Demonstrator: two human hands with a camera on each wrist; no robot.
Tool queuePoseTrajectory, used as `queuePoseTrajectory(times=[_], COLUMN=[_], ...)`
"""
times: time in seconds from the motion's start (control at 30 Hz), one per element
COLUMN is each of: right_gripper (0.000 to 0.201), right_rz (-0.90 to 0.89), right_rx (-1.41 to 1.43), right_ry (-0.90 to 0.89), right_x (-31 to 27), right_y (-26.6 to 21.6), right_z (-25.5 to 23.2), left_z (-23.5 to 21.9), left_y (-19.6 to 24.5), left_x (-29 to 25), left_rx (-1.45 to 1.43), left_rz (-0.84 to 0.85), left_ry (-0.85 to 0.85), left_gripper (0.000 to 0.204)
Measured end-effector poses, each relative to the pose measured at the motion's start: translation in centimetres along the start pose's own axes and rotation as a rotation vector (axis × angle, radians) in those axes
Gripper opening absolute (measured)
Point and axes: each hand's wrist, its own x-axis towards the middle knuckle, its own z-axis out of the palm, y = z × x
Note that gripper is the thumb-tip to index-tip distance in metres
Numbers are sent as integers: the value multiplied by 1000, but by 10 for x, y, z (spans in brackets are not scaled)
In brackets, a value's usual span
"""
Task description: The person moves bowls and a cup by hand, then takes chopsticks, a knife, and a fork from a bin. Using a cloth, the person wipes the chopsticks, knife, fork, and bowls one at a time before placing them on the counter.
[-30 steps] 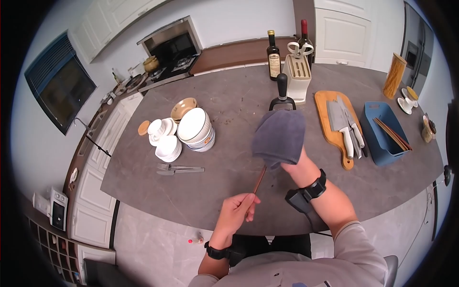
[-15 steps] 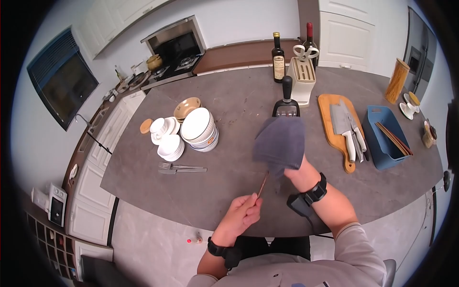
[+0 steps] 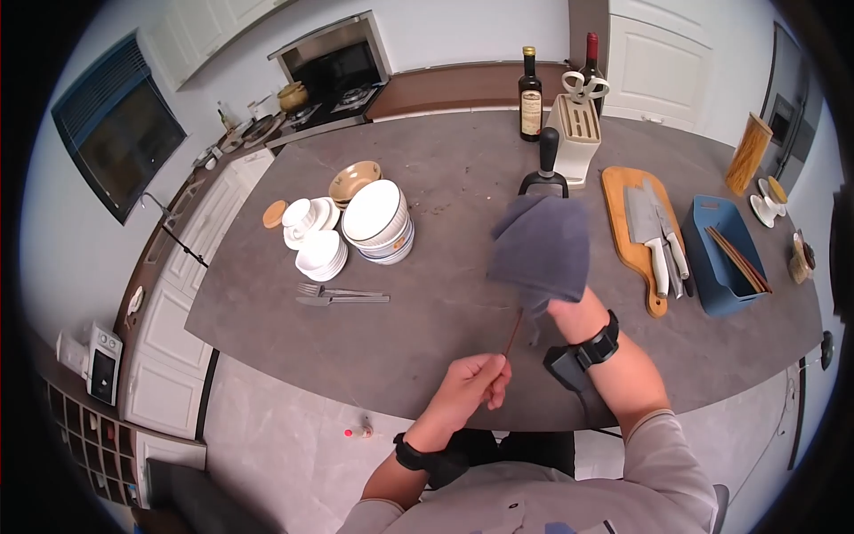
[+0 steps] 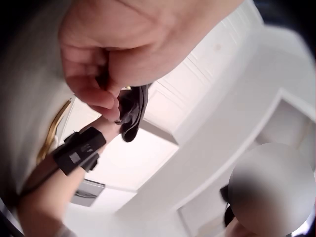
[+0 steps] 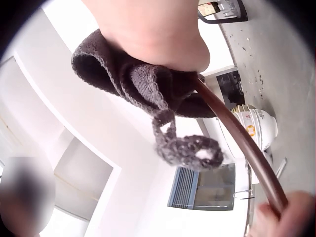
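My left hand [image 3: 471, 389] pinches the lower end of a thin brown chopstick [image 3: 513, 335] between thumb and curled fingers. The chopstick slants up into a dark grey cloth [image 3: 539, 249], which hides its upper part. With my right hand [image 3: 576, 313] I grip the cloth around the stick; the fingers are covered by its folds. In the right wrist view, the chopstick [image 5: 243, 140] runs out of the bunched cloth [image 5: 133, 79], whose crocheted loop hangs down. Both hands are raised over the near side of the grey table.
Stacked bowls [image 3: 378, 218] and a fork [image 3: 334, 290] with a knife lie left. A black-handled tool [image 3: 549, 151] stands behind the cloth, before the knife block [image 3: 574, 133]. Right are a cutting board [image 3: 636, 254] with knives and a blue bin [image 3: 725, 289] holding chopsticks.
The head view has shifted slightly. Both hands and the cloth have moved a little to the right in it, and the chopstick leans more upright. Both grips stay the same.
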Motion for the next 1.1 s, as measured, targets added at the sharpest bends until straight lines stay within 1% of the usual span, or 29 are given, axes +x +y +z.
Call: queuePoseTrajectory(times=[0.03,0.07,0.1,0.13,0.17,0.2,0.23,0.27,0.3,0.33,0.37,0.4,0.43,0.47,0.5,0.53,0.57,0.63,0.67,0.7,0.73,0.8,0.83,0.9,0.93,1.0,1.03,1.07,1.1], right_gripper=[29,29,29,30,30,31,33,33,32,31,31,30,29,29,30,31,31,31,31,31,32,31,31,31,32,31,30,30,30], right_rz=[43,41,41,38,31,67,105,103,104,106,105,120,136,135,131,129,131,136,135,156,179,147,110,84,64,33,4,8,11], right_rx=[168,167,126,84,85,76,65,63,112,161,160,255,349,348,416,482,477,348,352,290,228,208,190,194,196,253,308,305,216], right_ry=[-26,-25,142,306,304,305,307,307,274,242,243,150,60,69,-7,-86,-84,75,73,127,181,208,239,251,262,274,282,279,302], right_x=[0,-6,-14,-17,-15,-13,-11,-10,-8,-7,-5,-1,-1,-4,-3,-3,-6,-12,-13,-13,-12,-9,-8,-8,-9,-13,-12,-11,-11], right_y=[8,18,29,33,31,26,21,14,6,1,-1,-2,-2,5,17,25,28,36,30,16,5,-5,-7,-3,-1,10,13,12,7], right_z=[10,24,42,51,50,48,45,40,32,23,11,3,-3,-7,2,9,13,22,27,35,37,29,24,13,9,12,16,22,36], left_z=[1,2,-1,-2,-3,-3,0,7,13,16,16,14,10,5,1,0,-2,-6,-9,-9,-6,4,8,15,14,8,9,9,9], left_y=[0,0,0,0,0,1,1,3,3,1,1,2,5,7,8,8,8,8,9,11,10,3,-2,-12,-14,-16,-15,-11,-7], left_x=[3,4,8,9,9,8,4,-3,-9,-14,-18,-21,-21,-19,-15,-11,-6,0,1,3,0,-11,-11,-11,-8,0,1,2,3], left_rx=[177,352,387,390,464,537,539,563,583,579,445,315,316,-8,-327,-330,-455,-694,-811,-927,-926,144,147,659,661,703,699,592,488], left_rz=[168,336,396,397,475,551,552,510,467,465,355,245,241,136,32,30,-12,-101,-144,-182,-175,196,197,516,514,661,664,577,489], left_ry=[135,273,362,359,422,484,481,512,545,545,440,333,329,175,18,14,-56,-186,-252,-323,-325,229,228,572,572,589,590,516,443], left_gripper=[26,25,22,22,22,22,22,24,26,26,28,29,29,29,30,30,30,30,30,30,30,27,27,24,24,24,24,25,26])
